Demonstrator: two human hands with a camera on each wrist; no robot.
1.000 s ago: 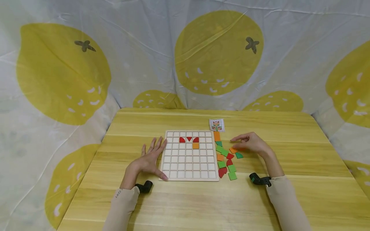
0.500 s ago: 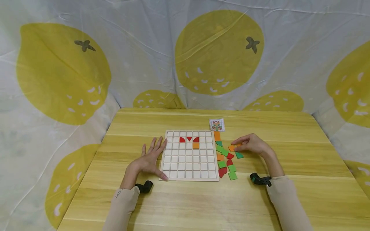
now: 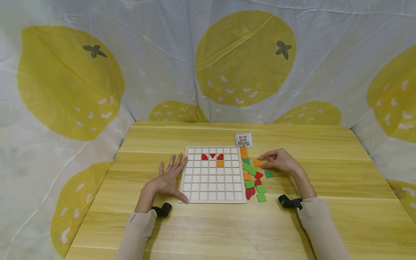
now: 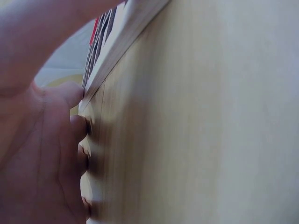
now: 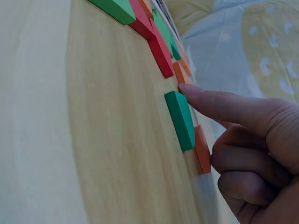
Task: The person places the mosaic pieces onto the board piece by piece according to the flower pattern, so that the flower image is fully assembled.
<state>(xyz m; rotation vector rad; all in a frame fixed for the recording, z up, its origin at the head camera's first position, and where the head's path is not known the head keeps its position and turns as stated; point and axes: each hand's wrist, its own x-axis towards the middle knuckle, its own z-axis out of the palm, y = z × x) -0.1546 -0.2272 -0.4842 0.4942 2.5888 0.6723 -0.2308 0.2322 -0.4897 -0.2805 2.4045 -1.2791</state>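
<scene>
A square wooden grid board (image 3: 196, 187) lies on the table, with red pieces (image 3: 220, 156) and one orange square (image 3: 220, 163) in its upper cells. My left hand (image 3: 167, 180) is spread along the board's left side, thumb at the near corner and fingertips at the edge. To the right of the board, my right hand (image 3: 282, 160) pinches an orange square tile (image 3: 258, 163) between thumb and index finger, low over the table. In the right wrist view the thumb (image 5: 192, 89) touches that tile's end. A second orange tile (image 5: 202, 151) lies by the curled fingers, hidden in the head view.
Loose green, red and orange tiles (image 3: 249, 184) lie along the board's right side. A green quarter-round (image 3: 268, 174) sits just below the right hand. A small printed pattern card (image 3: 243, 140) rests behind the board's far right corner. A lemon-print curtain (image 3: 182, 65) hangs behind the table.
The right hand has come onto the orange tile and slid it slightly left and away from the other orange tile. The left hand and board have stayed put.
</scene>
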